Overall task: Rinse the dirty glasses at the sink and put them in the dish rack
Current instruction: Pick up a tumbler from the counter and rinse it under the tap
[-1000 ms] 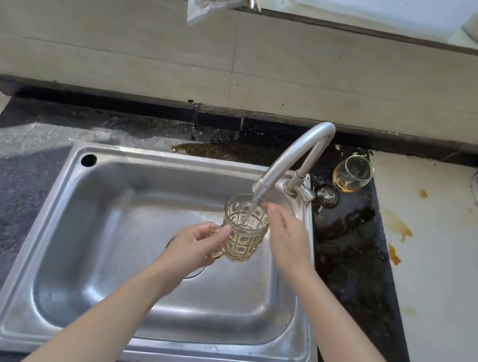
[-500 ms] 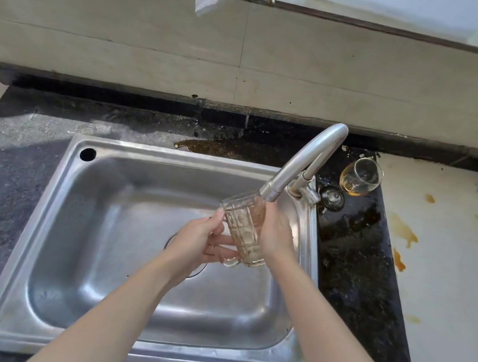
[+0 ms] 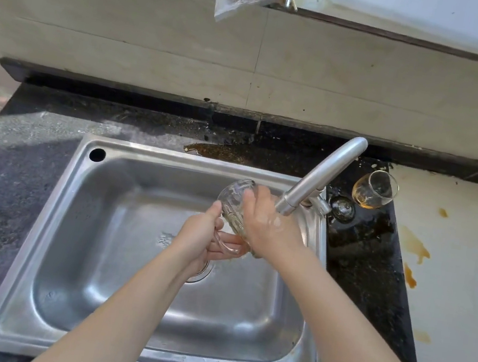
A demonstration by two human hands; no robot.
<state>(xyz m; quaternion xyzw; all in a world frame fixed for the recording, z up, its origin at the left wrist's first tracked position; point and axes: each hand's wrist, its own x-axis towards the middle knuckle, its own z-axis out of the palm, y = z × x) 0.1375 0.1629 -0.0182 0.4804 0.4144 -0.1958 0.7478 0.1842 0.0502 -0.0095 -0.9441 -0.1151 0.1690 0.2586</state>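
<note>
**Mug under the tap, both hands on it**

At my far left the dark speckled desk [image 3: 14,178] lies bare where I can see it, so that side gives me room to swing out. Next comes the steel sink [image 3: 36,243], with a raised rim all round and a deep basin. I work low inside it so splashes land in the basin and not on the desk.

My left hand [image 3: 201,237] is curled round the handle of the glass mug [image 3: 234,195], thumb up against its side. I hold it there because the handle lets me turn and tip the mug. The mug hangs over the middle of the basin, above the drain, tilted with its mouth away from me and apart from every wall. My right hand [image 3: 268,225] is wrapped over the mug's body, fingers bent round the glass, and I judge it is rubbing the outside under the water. The faucet [image 3: 322,177] slants down from the right rim, its spout just above that hand, whose back gleams wet.

The tight spot is there. The spout is just beside my knuckles and the mug's rim, so I judge any lift should go left and toward me, where the basin is open.

To the right of the faucet base sits a small clear glass piece [image 3: 342,208]; I cannot tell what it is. Just beyond stands a stemless glass [image 3: 374,190] with amber dregs, not yet rinsed and near the desk's dark edge. Past it the pale desk [image 3: 454,306] carries brown stains. No dish rack shows.
</note>
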